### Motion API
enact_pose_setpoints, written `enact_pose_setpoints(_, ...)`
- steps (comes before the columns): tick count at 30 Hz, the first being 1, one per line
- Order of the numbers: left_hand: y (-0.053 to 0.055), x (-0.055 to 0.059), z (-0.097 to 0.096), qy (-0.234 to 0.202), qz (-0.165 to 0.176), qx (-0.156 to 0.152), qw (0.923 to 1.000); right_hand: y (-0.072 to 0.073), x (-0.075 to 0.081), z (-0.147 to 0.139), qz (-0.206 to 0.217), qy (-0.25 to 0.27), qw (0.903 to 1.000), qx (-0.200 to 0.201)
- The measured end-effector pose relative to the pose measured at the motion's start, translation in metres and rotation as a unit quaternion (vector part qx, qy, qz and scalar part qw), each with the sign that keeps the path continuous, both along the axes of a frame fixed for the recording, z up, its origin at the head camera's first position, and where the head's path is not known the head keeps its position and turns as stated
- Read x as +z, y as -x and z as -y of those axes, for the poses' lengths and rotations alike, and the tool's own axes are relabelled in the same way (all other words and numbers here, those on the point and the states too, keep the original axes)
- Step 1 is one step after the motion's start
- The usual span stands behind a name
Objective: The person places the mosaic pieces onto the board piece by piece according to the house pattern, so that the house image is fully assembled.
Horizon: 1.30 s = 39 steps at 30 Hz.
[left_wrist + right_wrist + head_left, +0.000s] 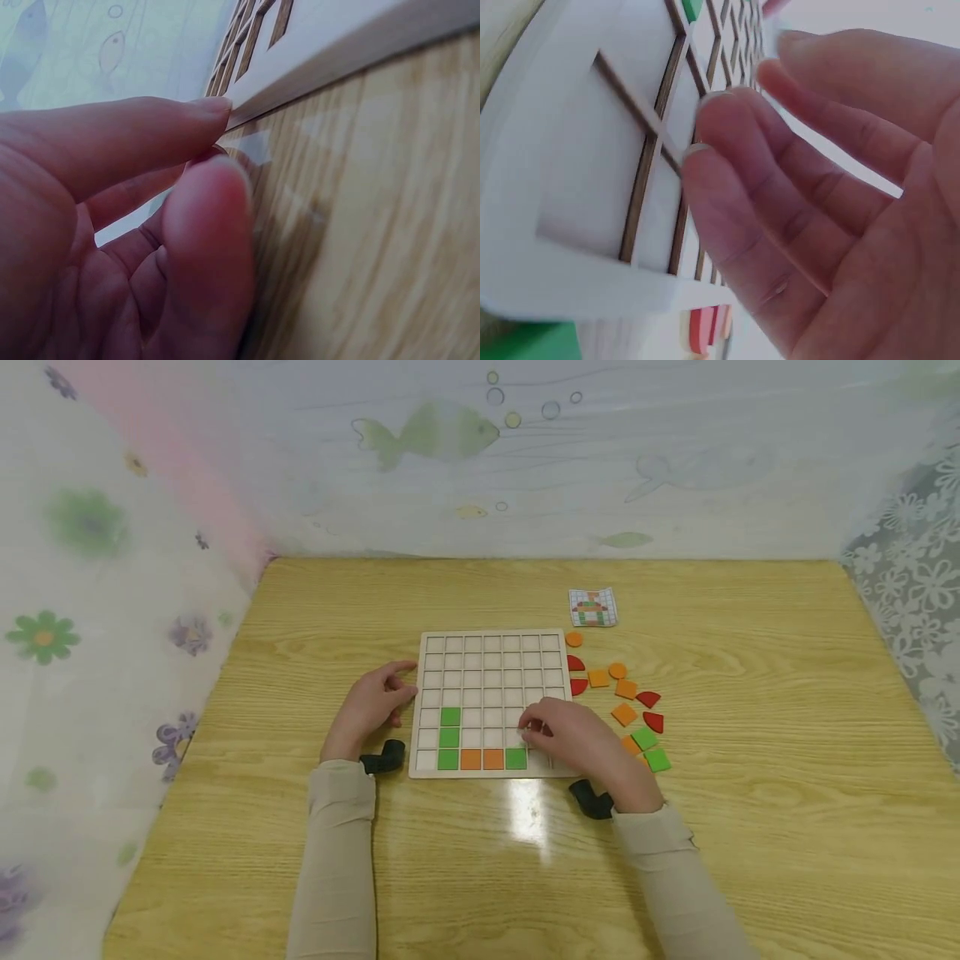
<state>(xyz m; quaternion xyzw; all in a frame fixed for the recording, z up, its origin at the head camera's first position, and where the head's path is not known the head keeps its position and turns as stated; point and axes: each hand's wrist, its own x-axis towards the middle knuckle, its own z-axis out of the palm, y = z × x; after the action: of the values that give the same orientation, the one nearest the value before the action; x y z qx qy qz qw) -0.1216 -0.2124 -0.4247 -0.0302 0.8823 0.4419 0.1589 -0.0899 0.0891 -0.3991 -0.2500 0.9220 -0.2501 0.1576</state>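
A pale wooden grid board [491, 774] lies flat on the table. In its lower rows sit a column of three green square tiles [448, 737], then two orange squares [482, 759] and a green square [515, 759] along the bottom row. My left hand [375, 702] is at the board's left edge, its index fingertip [214, 106] against the rim and the thumb slightly apart. Above the lower right cells hovers my right hand [573, 735], fingers loosely bent, holding nothing. The right wrist view shows bare cells [592, 165] beside those fingers.
Loose pieces lie right of the board: orange discs [617, 671], orange squares [624, 714], red quarter-circles [653, 722] and green squares [657, 760]. A small pattern card [592, 607] lies behind them. Patterned curtains [480, 460] border the table's back and sides.
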Motion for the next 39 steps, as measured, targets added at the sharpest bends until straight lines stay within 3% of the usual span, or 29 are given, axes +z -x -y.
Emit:
enact_pose_setpoints(7,0.001,0.001,0.001,0.002,0.008,0.007,0.9999,0.002,0.003,-0.015,-0.042,-0.009,0.9991,0.001)
enact_pose_setpoints(18,0.002,-0.001,0.001,-0.003,0.012,0.01,0.9999,0.0,-0.001,-0.041,-0.05,-0.013,0.9986,-0.003)
enact_pose_setpoints(27,0.0,0.0,0.0,-0.004,0.009,0.01,0.9999,-0.007,-0.007,-0.069,-0.032,-0.006,0.9994,-0.014)
enact_pose_setpoints(39,0.0,0.0,-0.001,-0.013,0.013,0.016,0.9997,-0.02,-0.009,-0.107,-0.078,-0.047,0.9958,0.01)
